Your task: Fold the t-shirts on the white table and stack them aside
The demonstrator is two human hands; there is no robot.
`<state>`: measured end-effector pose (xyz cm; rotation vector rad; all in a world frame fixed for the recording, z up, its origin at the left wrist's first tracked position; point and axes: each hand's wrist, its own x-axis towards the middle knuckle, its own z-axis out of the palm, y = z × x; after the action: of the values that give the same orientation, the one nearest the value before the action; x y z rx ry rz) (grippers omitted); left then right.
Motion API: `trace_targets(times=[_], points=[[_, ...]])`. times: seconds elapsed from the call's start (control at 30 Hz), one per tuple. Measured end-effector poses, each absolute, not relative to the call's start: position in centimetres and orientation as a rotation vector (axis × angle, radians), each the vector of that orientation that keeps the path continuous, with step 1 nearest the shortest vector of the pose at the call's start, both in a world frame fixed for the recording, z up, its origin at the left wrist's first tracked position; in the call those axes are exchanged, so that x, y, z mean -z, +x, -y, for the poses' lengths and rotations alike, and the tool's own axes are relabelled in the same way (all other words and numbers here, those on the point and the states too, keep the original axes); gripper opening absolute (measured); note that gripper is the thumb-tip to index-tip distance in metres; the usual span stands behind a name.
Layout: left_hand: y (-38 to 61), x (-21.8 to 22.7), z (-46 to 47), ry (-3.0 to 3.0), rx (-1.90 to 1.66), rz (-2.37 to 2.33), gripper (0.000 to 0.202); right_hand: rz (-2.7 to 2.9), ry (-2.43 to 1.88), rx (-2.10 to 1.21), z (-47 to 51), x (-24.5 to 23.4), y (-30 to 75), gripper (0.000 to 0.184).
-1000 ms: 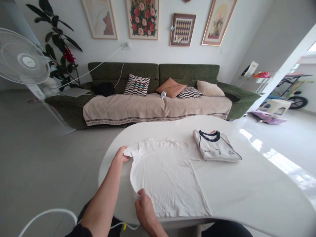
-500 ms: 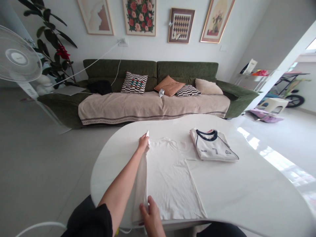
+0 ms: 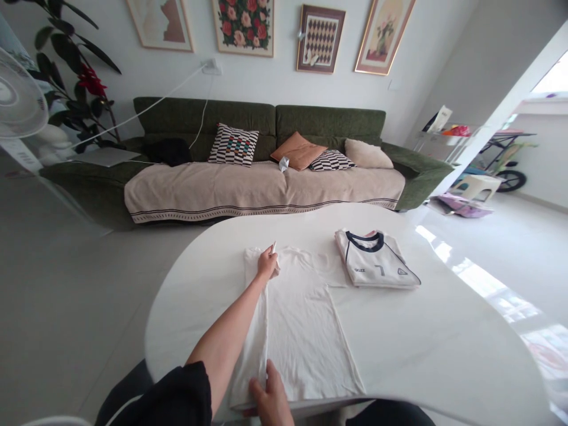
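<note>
A plain white T-shirt lies spread on the white table, one short sleeve stretched out to the right. Along its left side the cloth is raised in a lengthwise crease. My left hand is closed on this cloth near the shoulder, with a small peak of fabric sticking up past the fingers. Down at the hem, my right hand pinches the lower end of the same crease between thumb and fingers. A folded white jersey with a navy collar lies just beyond the outstretched sleeve.
Behind the table stands a green sofa with a beige cover and several cushions. A white fan is at the far left. The table's rounded front edge runs close to my body.
My left hand has moved a little to the right and inward over the T-shirt, carrying the pinched cloth. My right hand keeps its hold at the hem. The view has shifted slightly.
</note>
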<state>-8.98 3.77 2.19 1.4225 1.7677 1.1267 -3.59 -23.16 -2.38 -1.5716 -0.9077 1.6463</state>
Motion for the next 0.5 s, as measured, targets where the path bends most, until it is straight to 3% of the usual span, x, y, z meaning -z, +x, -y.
trace_targets(times=[0.2, 0.37, 0.5], points=[[-10.4, -1.9, -2.2, 1.592, -1.076, -1.758, 0.043, 1.351, -1.624, -1.38, 24.9, 2.3, -1.3, 0.052], [-12.3, -0.7, -0.4, 1.755, -1.061, -1.811, 0.041, 1.853, -1.727, -0.721, 24.0, -1.5, 0.1, 0.038], [-12.7, 0.3, 0.3, 1.959, -0.801, -1.944, 0.05, 2.195, -1.44, -0.578, 21.8, -2.9, -2.2, 0.047]])
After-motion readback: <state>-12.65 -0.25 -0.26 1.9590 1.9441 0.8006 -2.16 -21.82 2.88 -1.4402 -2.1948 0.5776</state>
